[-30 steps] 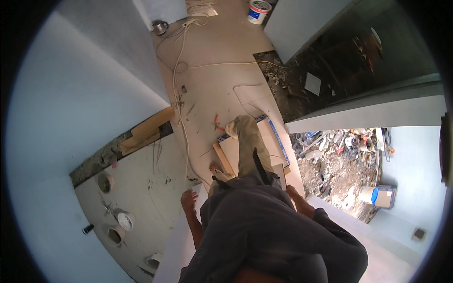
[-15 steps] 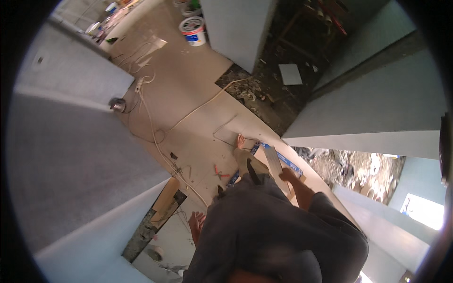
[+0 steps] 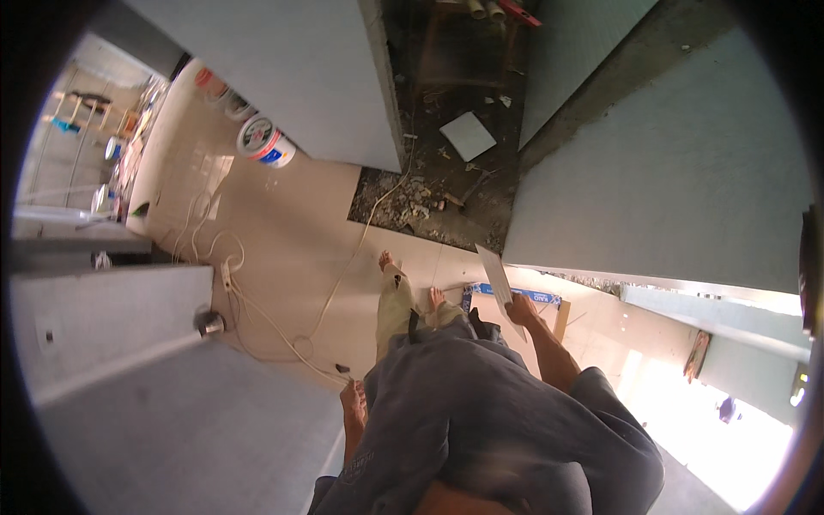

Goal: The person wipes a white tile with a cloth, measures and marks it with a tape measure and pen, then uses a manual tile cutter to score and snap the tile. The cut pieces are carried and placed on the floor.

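My right hand [image 3: 520, 309] is closed around a long, narrow, pale strip that looks like cut tile [image 3: 494, 273]. The strip slants up and to the left from my fist, above an open box with blue printed edges [image 3: 549, 298] on the floor. At my left side hangs my left hand [image 3: 354, 400], with loosely bent fingers and nothing visible in it. Below it and partly beside it are the tiled floor and a pale cable [image 3: 322, 371].
Ahead, dark rubble [image 3: 421, 204] fills an untiled patch by a doorway, with a white square tile [image 3: 469, 136] beyond. A white bucket [image 3: 266, 143] stands against a grey wall [image 3: 283, 60]. Cables [image 3: 296, 348] loop over the floor, and a metal pot-like object [image 3: 208, 323] sits at the left wall corner.
My body and view have turned left, and my feet have stepped forward past the box. The pale strip has risen off the box in my right hand.
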`<state>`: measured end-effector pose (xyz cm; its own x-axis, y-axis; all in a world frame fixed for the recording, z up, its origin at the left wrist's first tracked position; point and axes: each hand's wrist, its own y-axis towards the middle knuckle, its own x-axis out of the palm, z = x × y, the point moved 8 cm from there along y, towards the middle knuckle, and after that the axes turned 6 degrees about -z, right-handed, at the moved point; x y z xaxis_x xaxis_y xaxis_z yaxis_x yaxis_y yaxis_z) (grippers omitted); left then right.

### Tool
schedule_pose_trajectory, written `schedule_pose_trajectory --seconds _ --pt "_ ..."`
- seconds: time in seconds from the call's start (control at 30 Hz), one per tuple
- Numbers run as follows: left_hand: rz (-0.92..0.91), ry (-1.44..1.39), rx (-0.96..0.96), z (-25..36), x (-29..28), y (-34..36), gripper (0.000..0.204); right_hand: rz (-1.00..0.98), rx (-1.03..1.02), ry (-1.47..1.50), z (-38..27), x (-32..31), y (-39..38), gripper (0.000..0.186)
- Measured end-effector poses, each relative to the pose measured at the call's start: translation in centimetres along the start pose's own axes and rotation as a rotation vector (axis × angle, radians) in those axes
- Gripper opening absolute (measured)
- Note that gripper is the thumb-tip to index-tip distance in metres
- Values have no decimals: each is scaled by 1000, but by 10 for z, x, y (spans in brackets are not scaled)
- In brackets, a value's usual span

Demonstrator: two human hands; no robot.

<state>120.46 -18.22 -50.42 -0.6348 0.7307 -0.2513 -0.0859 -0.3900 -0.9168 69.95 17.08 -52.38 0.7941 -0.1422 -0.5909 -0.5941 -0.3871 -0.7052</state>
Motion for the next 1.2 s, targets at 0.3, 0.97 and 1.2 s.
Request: schedule_pose_trajectory --seconds 0.3,0.97,1.2 --pt "-41 -98 26 237 -83 157 51 -49 473 198 1 62 -42 39" --pt "-300 739 336 666 214 224 42 35 702 663 -8 77 50 35" --pt "-430 844 560 724 342 187 39 166 591 671 6 -37 88 38"
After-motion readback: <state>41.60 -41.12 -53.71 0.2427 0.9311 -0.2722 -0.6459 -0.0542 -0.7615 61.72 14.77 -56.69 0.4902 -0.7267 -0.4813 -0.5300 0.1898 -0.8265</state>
